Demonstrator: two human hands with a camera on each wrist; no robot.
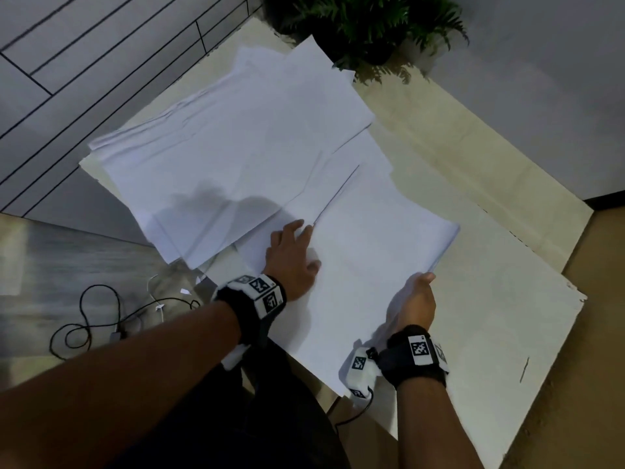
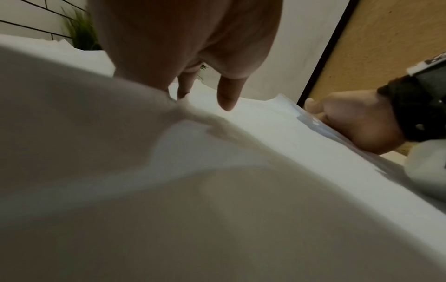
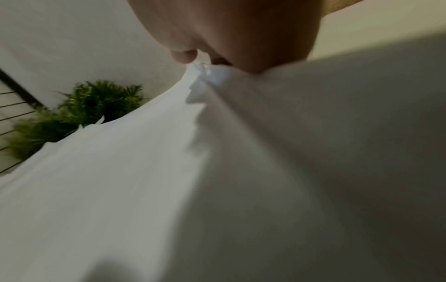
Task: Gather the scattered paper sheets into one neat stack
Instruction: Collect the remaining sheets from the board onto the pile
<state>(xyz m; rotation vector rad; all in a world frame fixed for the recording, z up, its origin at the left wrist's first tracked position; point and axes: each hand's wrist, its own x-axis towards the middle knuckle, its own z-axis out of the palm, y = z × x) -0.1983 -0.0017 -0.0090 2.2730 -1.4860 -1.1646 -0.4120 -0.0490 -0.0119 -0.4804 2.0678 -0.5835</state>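
Observation:
White paper sheets lie spread over a pale tabletop. A loose overlapping spread (image 1: 236, 143) covers the far left half, and a thicker bundle (image 1: 368, 238) lies nearer me. My left hand (image 1: 294, 255) rests flat with straight fingers on the bundle's left side (image 2: 253, 133). My right hand (image 1: 416, 299) grips the bundle's right edge, thumb on top and fingers under it, so that edge lifts and curls (image 3: 205, 76). From the left wrist, the right hand (image 2: 350, 122) shows at the paper's raised edge.
A potted green plant (image 1: 368, 25) stands at the table's far corner, touching the farthest sheets. The pale table (image 1: 490, 299) shows bare to the right. Black and white cables (image 1: 101, 319) lie on the floor at left. A grey wall with dark lines runs behind.

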